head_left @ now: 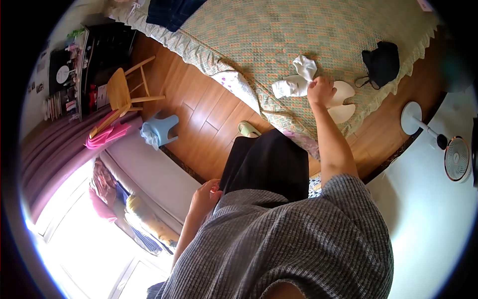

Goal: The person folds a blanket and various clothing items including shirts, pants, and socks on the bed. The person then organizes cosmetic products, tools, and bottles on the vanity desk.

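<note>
My right hand (321, 91) reaches over the bed, fingers closed on the edge of a white sock (304, 68). Beside it lies another bunched white sock (290, 86), touching the first. Two flat cream pieces with rounded ends (342, 112) rest just right of that hand, partly hidden by the wrist. Farther right on the cover is a crumpled black garment (382, 64) with a thin strap. Down by my hip, my left hand (202, 196) hangs against the black skirt or shorts, its fingers loosely curled and apart.
The bed (239, 30) has a patterned, ruffled cover and dark folded clothing (172, 12). On the wood floor stand a wooden chair (121, 89), a blue stool (162, 128) and a green slipper (247, 129). A white fan (456, 158) is at right, clothes on the windowsill (139, 214).
</note>
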### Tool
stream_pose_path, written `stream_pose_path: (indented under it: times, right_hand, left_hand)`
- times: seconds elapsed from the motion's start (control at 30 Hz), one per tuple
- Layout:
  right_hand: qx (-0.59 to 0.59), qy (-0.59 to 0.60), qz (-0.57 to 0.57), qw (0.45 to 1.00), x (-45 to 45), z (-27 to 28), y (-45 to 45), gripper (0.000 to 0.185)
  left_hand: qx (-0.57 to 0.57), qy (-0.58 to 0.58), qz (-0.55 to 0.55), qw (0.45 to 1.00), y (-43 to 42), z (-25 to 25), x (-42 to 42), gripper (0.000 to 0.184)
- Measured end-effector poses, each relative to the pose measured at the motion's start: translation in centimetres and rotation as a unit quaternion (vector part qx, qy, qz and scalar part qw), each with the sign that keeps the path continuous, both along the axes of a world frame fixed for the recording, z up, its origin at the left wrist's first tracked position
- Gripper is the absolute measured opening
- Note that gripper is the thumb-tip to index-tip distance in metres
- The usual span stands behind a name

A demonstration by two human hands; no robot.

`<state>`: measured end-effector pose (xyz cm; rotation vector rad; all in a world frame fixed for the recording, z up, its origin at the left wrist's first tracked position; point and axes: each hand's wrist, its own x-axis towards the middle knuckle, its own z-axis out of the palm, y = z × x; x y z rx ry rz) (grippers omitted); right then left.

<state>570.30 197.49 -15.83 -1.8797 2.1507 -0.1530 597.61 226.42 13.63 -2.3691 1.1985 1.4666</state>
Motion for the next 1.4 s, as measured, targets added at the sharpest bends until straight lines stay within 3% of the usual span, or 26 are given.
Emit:
stream_pose_path:
  times: [0.07, 0.17, 0.2, 0.3, 0.33, 0.43, 0.47, 0.6, 0.73, 0.93, 1.07, 1.13, 1.2, 1.3, 1.33, 1.37, 1.4]
  right_hand:
    - [-0.059, -0.047, 0.012, 0.997, 0.5, 1.1, -0.2, 0.008]
    - [-0.091, -0.076, 0.121, 0.986, 1.1, 1.1, 0.7, 0.018]
    - [-0.053, -0.073, 0.164, 0.982, 1.1, 1.1, 1.1, 0.03]
    - [-0.045, -0.074, 0.144, 0.986, 2.9, 2.8, 3.2, 0.038]
    - [0.02, -0.084, 0.123, 0.989, 3.1, 2.7, 3.4, 0.042]
    - [0.07, -0.122, 0.073, 0.987, 3.4, 1.0, 3.5, 0.039]
    - [0.035, -0.14, 0.07, 0.987, 3.5, 0.2, 3.4, 0.027]
    - [-0.018, -0.208, 0.12, 0.97, 2.9, 0.5, 4.0, 0.01]
    - [-0.022, -0.251, 0.174, 0.952, 2.5, 2.6, 6.9, 0.01]
    - [0.018, -0.33, 0.091, 0.939, 0.6, 4.9, 14.3, 0.007]
    - [0.105, -0.305, 0.092, 0.942, -2.1, 8.3, 17.3, 0.009]
    - [0.16, -0.371, 0.021, 0.914, -3.9, 10.9, 17.6, 0.011]
    - [0.249, -0.48, -0.085, 0.837, -6.2, 13.9, 17.1, 0.013]
    - [0.224, -0.718, -0.185, 0.633, -4.5, 20.1, 19.2, 0.016]
    - [0.264, -0.579, -0.153, 0.756, -6.0, 15.0, 21.8, 0.017]
    - [0.298, -0.18, -0.014, 0.937, -8.5, 7.1, 26.7, 0.018]
    - [0.277, 0.065, 0.037, 0.958, -9.2, 3.1, 31.3, 0.02]
  left_hand:
    - [-0.002, 0.004, 0.011, 1.0, 0.3, 0.0, 0.0, 0.039]
    - [-0.01, 0.015, 0.021, 1.0, 0.6, -0.2, 0.0, 0.039]
    - [-0.015, 0.018, 0.02, 1.0, 0.6, -0.3, 0.0, 0.039]
    - [-0.016, 0.019, 0.015, 1.0, 0.6, -0.4, -0.1, 0.039]
    - [-0.015, 0.018, 0.013, 1.0, 0.5, -0.4, -0.1, 0.039]
    - [-0.014, 0.027, 0.011, 0.999, 0.7, -0.6, 0.3, 0.039]
    - [-0.01, 0.023, 0.004, 1.0, 0.7, -0.7, 0.5, 0.039]
    - [-0.001, 0.017, -0.016, 1.0, 1.1, -1.2, 1.5, 0.039]
    - [-0.031, 0.028, -0.038, 0.998, 0.6, -1.8, 2.5, 0.039]
    - [-0.043, 0.056, -0.072, 0.995, 0.2, -2.9, 4.1, 0.039]
    - [-0.056, 0.063, -0.111, 0.99, 1.3, -3.4, 6.3, 0.039]
    - [-0.055, 0.062, -0.127, 0.988, 2.0, -3.6, 7.6, 0.039]
    - [-0.047, 0.064, -0.136, 0.988, 2.6, -3.7, 8.8, 0.038]
    - [-0.052, 0.057, -0.15, 0.986, 3.6, -4.1, 10.4, 0.037]
    - [-0.058, 0.059, -0.157, 0.984, 4.2, -4.5, 11.1, 0.037]
    - [-0.052, 0.064, -0.173, 0.982, 5.1, -4.7, 11.7, 0.037]
    - [-0.049, 0.069, -0.188, 0.979, 5.7, -4.9, 12.3, 0.037]
